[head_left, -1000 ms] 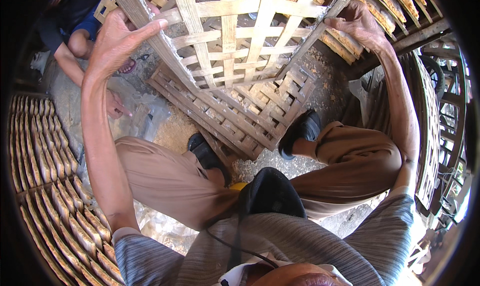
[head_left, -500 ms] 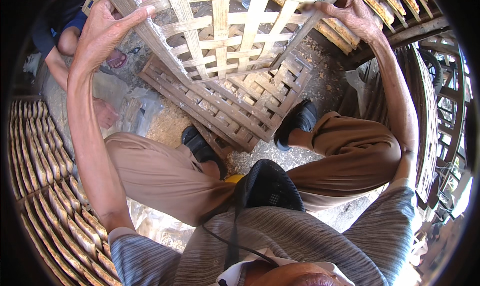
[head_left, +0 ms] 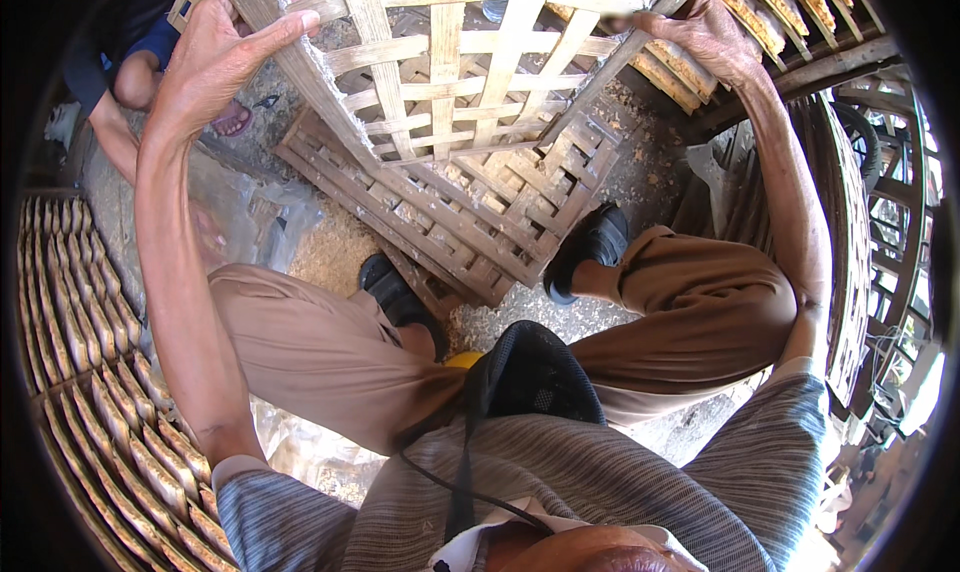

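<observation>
A woven bamboo lattice tray (head_left: 445,42) with wooden side rails is held up in front of me, tilted. My left hand (head_left: 215,62) grips its left rail, thumb lying across the inner face. On the opposite rail, my right hand (head_left: 705,42) is wrapped round the edge, its fingers partly hidden behind the wood. Pale residue clings along the rails. Under the raised tray, a stack of similar lattice trays (head_left: 500,247) lies askew on the floor between my feet.
Racks of thin pale slabs with browned edges stand at the left (head_left: 110,372) and at the upper right (head_left: 740,22). Crumbs (head_left: 335,252) litter the floor by my left shoe. Another person's knee (head_left: 140,77) and forearm are at the upper left. A clear plastic sheet (head_left: 250,192) lies nearby.
The raised tray and both my hands have barely moved. At the left, the other person's hand has slipped mostly behind my left forearm.
</observation>
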`<move>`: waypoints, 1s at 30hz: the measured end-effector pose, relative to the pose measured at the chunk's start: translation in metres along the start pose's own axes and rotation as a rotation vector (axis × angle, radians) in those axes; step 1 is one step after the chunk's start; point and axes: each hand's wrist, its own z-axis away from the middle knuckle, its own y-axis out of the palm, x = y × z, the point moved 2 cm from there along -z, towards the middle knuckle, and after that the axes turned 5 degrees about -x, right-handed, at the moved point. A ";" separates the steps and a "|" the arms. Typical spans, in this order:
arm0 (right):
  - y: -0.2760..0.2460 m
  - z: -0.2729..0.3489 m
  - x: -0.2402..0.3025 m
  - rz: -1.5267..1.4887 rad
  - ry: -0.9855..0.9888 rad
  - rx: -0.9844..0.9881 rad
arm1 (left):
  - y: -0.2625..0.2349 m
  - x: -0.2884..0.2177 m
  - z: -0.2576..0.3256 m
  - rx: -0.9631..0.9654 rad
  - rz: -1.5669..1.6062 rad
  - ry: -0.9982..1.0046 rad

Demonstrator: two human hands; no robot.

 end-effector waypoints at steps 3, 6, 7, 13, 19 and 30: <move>0.008 -0.002 0.002 -0.050 0.090 0.034 | -0.001 0.001 0.005 -0.002 0.029 -0.068; 0.010 -0.004 -0.007 -0.290 0.060 0.041 | -0.003 -0.006 0.009 -0.029 -0.003 -0.023; 0.009 -0.006 -0.013 -0.355 0.055 0.033 | -0.003 -0.008 0.009 -0.041 -0.027 0.015; 0.010 -0.007 -0.041 -0.191 -0.050 0.147 | 0.007 0.004 -0.001 -0.018 0.059 0.000; 0.029 0.000 -0.029 -0.076 -0.027 0.022 | -0.011 0.002 0.007 -0.037 -0.001 0.072; 0.028 -0.011 -0.036 -0.171 0.063 0.186 | -0.005 -0.004 0.004 -0.019 -0.020 0.073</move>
